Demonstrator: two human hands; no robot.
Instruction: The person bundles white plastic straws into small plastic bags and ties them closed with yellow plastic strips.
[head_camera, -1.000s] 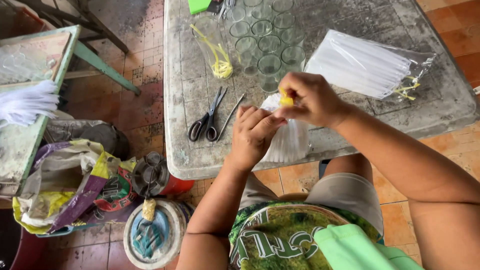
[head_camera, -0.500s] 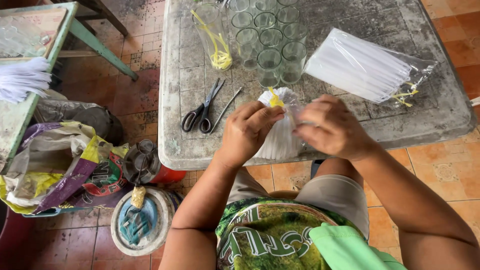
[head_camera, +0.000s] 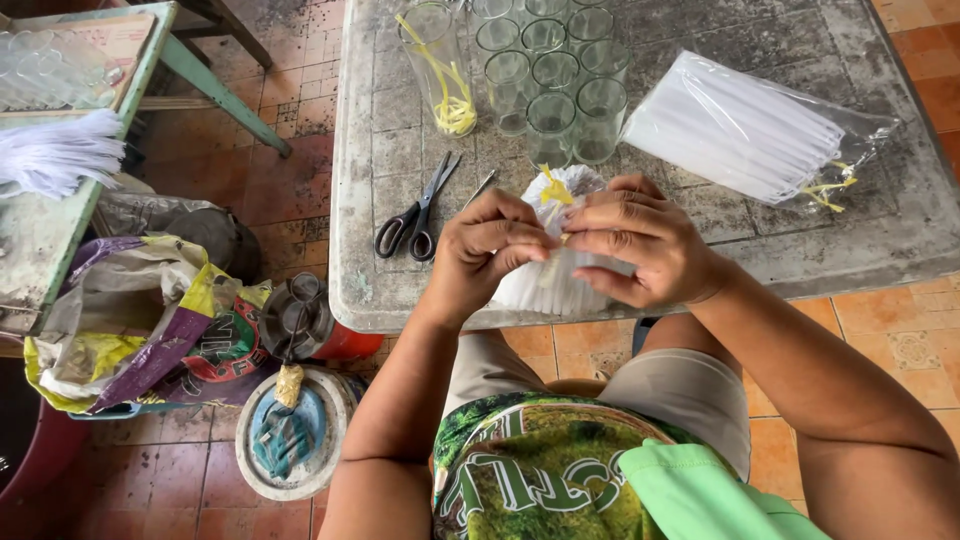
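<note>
Straw bundle (head_camera: 560, 270) between both hands, glasses (head_camera: 560, 70) behind.

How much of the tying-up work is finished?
Done: one clear plastic bag of white straws lies tied with a yellow band on the grey stone table. In hand: the left hand and right hand grip a white straw bundle with a yellow tie at its top. Left: loose yellow ties wait in a tall clear glass; black scissors lie unused.
</note>
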